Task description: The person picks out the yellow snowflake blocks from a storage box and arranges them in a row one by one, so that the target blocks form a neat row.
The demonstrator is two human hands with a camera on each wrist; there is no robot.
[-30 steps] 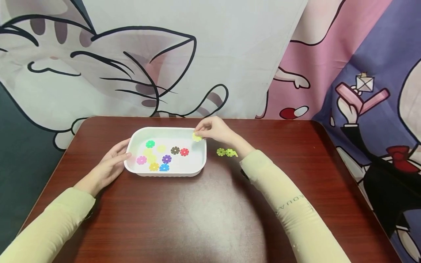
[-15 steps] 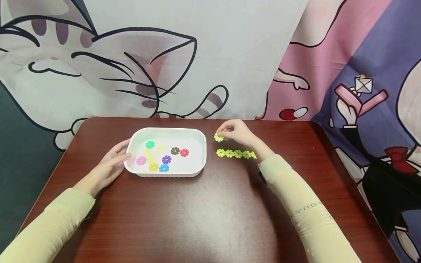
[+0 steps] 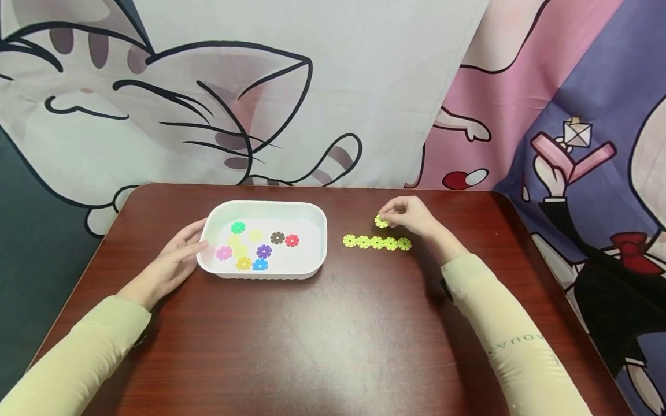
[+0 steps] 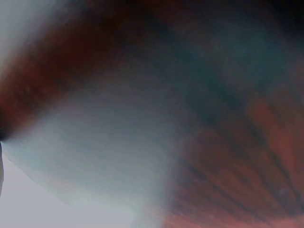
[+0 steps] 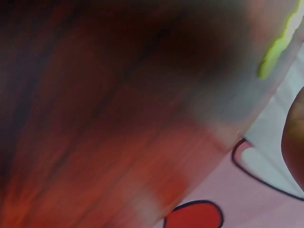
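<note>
In the head view my left hand (image 3: 171,263) grips the left end of a white plastic tray (image 3: 281,275), thumb over the rim and fingers along the outer wall. Between thumb and fingertips my right hand (image 3: 413,218) pinches a yellow-green flower-shaped disc (image 3: 381,221). Just in front of that hand, a straight row of similar yellow-green flower-shaped discs (image 3: 377,242) lies on the table, right of the tray. The right wrist view catches the yellow-green row (image 5: 275,54) edge-on and part of a finger (image 5: 294,137). Blur covers most of the left wrist view.
Inside the tray lie several flower-shaped discs, among them green (image 3: 237,227), brown (image 3: 277,238), red (image 3: 292,240), purple (image 3: 263,251), pink (image 3: 224,253) and blue (image 3: 260,264). The brown wooden table (image 3: 312,346) ends at a cartoon-printed cloth (image 3: 374,115) behind.
My right hand has carried the yellow-green flower-shaped disc from the tray's right end rightward to behind the row, uncovering more of the row. My left hand stays at the tray.
</note>
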